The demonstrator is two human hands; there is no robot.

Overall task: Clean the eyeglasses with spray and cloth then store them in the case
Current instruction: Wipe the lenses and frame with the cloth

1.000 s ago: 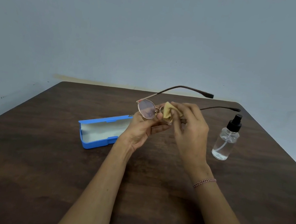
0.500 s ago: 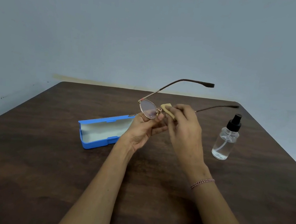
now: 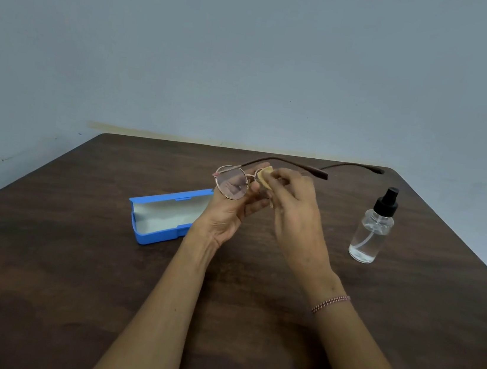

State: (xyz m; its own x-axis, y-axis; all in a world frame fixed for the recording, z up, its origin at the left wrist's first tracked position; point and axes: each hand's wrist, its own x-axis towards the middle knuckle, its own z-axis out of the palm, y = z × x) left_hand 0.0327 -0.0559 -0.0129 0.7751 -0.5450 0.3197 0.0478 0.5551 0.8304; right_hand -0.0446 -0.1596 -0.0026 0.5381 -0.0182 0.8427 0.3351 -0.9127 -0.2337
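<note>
Grey wall behind, dark wooden table [image 3: 68, 285] filling the lower view. On it, left of centre, I see the blue case [image 3: 163, 218] lying open, pale lining up. Well to the right stands the spray bottle [image 3: 372, 229], upright, black nozzle on, nobody touching it.

My left hand [image 3: 229, 213] is raised over the table just beside the case, fingers closed on the glasses [image 3: 231, 182] at the bridge and lower rim of the bare lens. Temple arms are unfolded, pointing away to the right. My right hand [image 3: 294, 209] pinches the yellow cloth [image 3: 264, 178] over the other lens; that lens is hidden under cloth and fingers.

Step in hand, as I judge it: wiping the covered lens. To do it well, I'd keep the left grip on the frame only and off the glass, sandwich the lens with cloth on both faces, and rub with light pressure so the thin frame doesn't twist. The bare lens may need the same; I can't tell whether it's clean. Then fold the arms and put the glasses in the case.
</note>
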